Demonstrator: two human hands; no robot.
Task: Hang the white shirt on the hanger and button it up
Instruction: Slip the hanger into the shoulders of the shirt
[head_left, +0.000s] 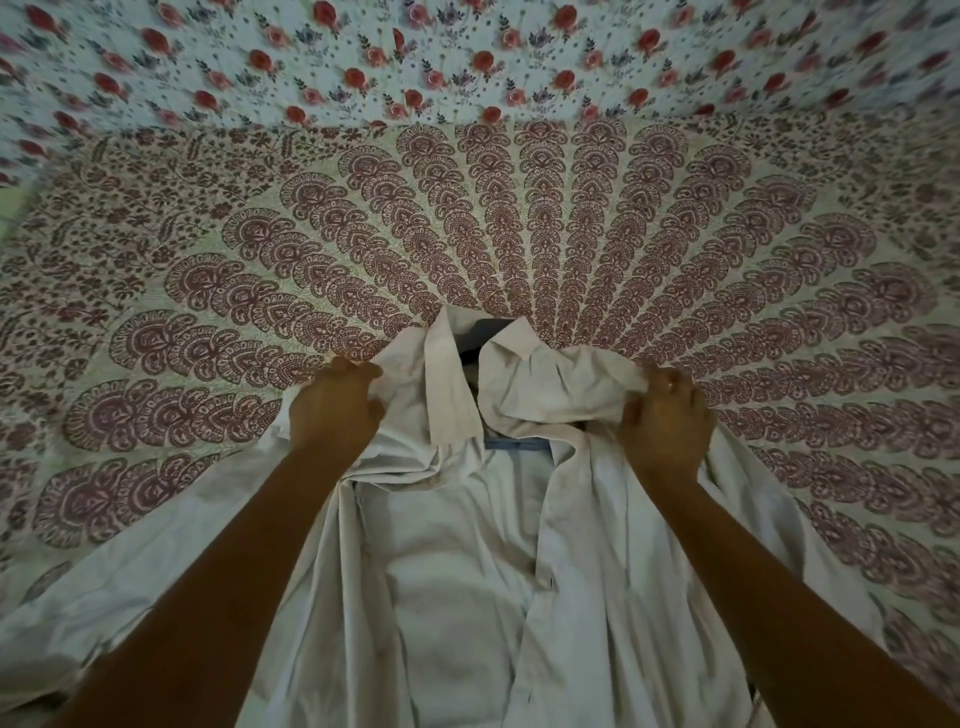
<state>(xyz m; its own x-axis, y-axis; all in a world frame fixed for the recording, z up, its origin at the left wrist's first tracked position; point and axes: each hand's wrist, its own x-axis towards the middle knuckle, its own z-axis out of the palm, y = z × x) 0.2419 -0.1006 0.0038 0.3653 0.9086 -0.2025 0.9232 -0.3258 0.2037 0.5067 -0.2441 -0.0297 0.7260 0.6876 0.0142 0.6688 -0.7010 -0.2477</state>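
The white shirt (467, 571) lies front-up on the bed, its front open and its collar end far from me. My left hand (332, 410) grips bunched cloth at the shirt's left shoulder. My right hand (665, 415) grips the cloth at the right shoulder. Between the two collar flaps a blue hanger (517, 444) shows as a short bar, with a darker part of it visible higher up at the neck opening; the shirt hides the remainder of it.
A patterned maroon and cream bedspread (519, 234) covers the bed all around the shirt. A rose-print sheet (467, 57) rises behind it at the far edge.
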